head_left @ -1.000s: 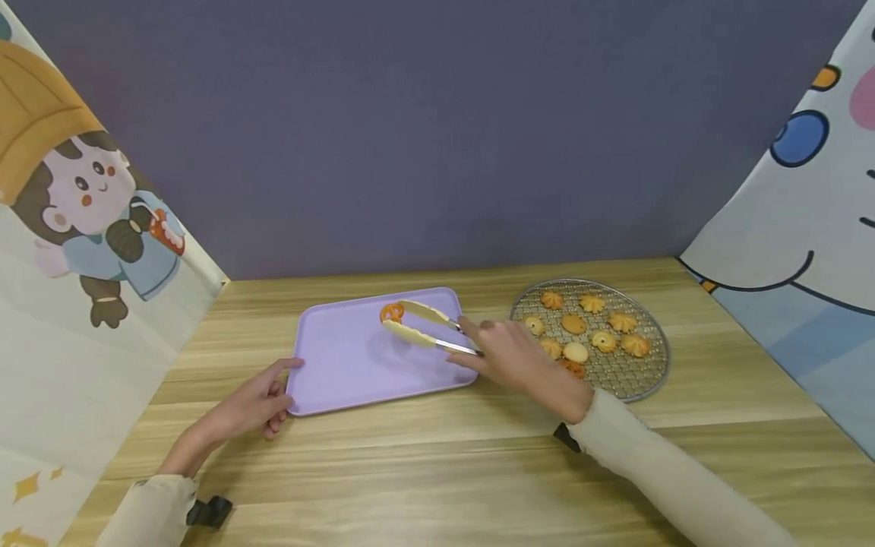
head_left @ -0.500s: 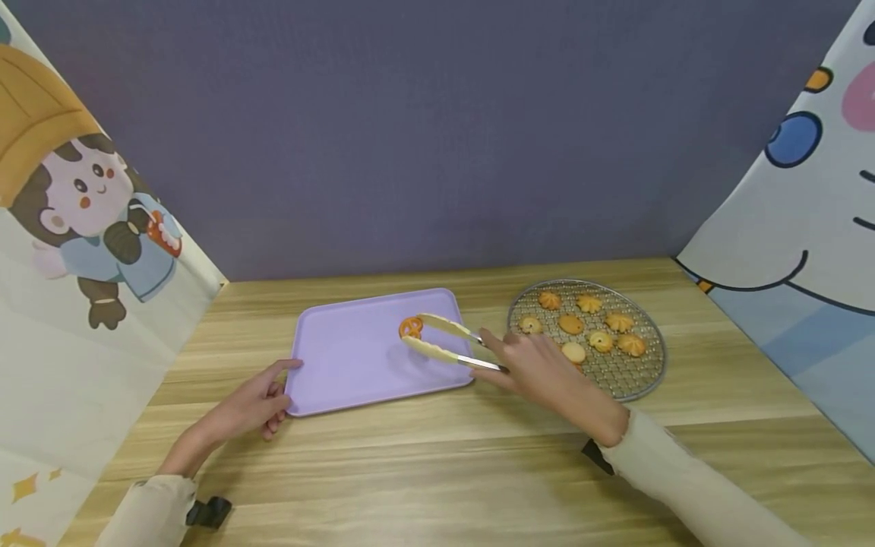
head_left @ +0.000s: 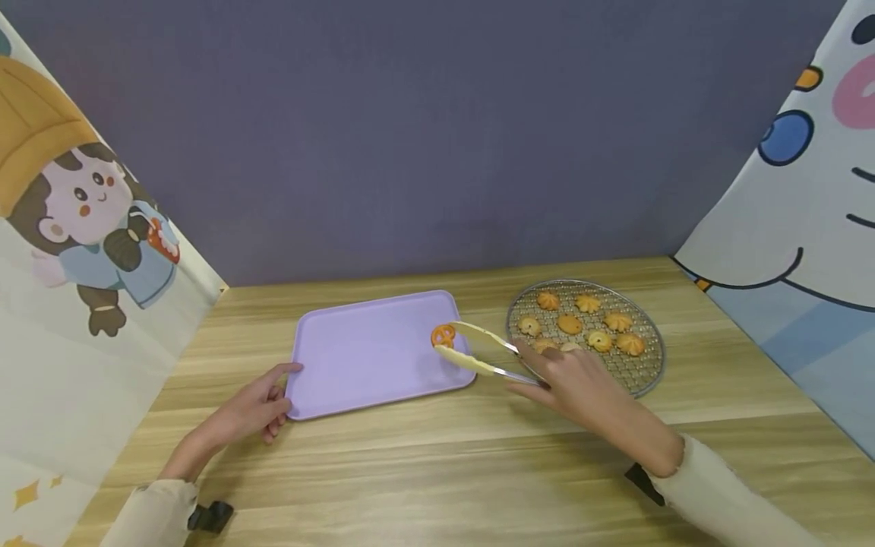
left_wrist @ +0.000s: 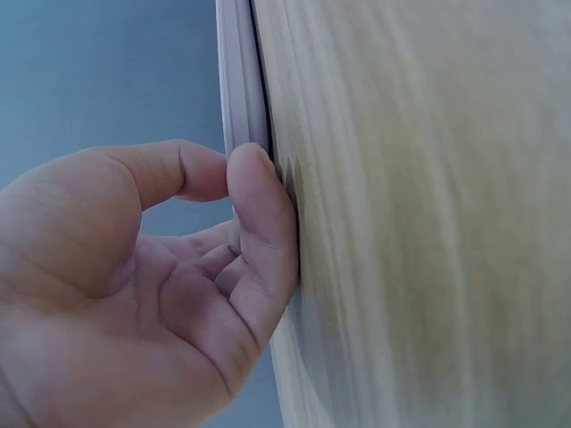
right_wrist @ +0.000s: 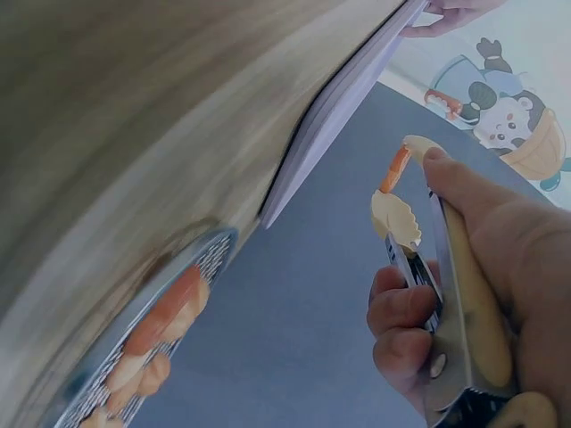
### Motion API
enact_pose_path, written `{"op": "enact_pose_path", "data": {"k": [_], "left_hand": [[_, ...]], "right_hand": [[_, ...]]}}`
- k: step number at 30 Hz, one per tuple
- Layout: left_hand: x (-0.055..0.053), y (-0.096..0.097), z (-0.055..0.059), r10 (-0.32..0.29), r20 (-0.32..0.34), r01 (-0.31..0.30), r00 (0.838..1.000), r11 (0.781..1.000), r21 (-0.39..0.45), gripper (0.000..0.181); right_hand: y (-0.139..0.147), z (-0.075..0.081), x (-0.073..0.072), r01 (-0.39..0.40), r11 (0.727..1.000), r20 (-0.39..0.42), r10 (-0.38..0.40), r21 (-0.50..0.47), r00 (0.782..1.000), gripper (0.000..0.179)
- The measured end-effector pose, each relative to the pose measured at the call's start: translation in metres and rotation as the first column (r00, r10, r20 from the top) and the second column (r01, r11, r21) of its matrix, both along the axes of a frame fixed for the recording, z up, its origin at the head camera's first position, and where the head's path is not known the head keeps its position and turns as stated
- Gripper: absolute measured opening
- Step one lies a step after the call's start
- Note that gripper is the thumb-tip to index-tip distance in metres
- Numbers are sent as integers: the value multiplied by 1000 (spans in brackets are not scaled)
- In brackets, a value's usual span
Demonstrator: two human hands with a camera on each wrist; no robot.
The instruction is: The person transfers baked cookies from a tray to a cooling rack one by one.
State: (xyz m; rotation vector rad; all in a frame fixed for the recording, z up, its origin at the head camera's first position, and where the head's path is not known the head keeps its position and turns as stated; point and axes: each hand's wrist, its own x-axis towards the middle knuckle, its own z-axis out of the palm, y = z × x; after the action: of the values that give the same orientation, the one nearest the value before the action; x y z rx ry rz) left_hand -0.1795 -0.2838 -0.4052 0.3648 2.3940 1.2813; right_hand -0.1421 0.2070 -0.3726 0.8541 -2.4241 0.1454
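Observation:
My right hand (head_left: 581, 387) grips a pair of tongs (head_left: 468, 360) with cream scalloped tips and metal arms. Between those tips is a reddish-brown pretzel (head_left: 443, 335), held up over the right part of the lilac tray (head_left: 362, 349); the right wrist view shows the pretzel (right_wrist: 395, 169) edge-on and raised off the tray. At the tray's left edge, my left hand (head_left: 249, 406) holds the rim. Up close in the left wrist view, thumb and curled fingers of the left hand (left_wrist: 169, 285) meet at the tray's rim (left_wrist: 241, 80).
Right of the tray lies a round wire rack (head_left: 615, 372) bearing several cookies, such as a flower-shaped one (head_left: 630, 344) and a flat oval one (head_left: 570, 324). My right hand overlaps its near-left part. A dark wall (head_left: 437, 152) stands behind the wooden table (head_left: 410, 471), with printed cloths at both sides.
My right hand has moved rightward with the tongs and the pretzel, from over the tray's middle to its right side. The left hand has stayed at the tray's edge.

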Motion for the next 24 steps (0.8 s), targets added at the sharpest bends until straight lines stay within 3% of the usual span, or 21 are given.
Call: {"op": "enact_pose_path", "data": {"k": [8, 13, 20, 24], "left_hand": [[1, 0, -2, -8, -7, 8, 1000, 1000, 4, 64], [2, 0, -1, -3, -10, 3, 1000, 1000, 1, 63], [3, 2, 2, 13, 9, -13, 1000, 1000, 11, 63], [3, 2, 2, 21, 13, -22, 1000, 1000, 7, 63]], "right_hand": [[25, 0, 20, 23, 1000, -14, -24, -15, 1000, 60], [39, -1, 32, 51, 998, 18, -50, -40, 999, 60], [55, 2, 50, 212, 977, 155, -204, -38, 967, 62], [64, 0, 55, 227, 972, 148, -216, -60, 965, 64]]}}
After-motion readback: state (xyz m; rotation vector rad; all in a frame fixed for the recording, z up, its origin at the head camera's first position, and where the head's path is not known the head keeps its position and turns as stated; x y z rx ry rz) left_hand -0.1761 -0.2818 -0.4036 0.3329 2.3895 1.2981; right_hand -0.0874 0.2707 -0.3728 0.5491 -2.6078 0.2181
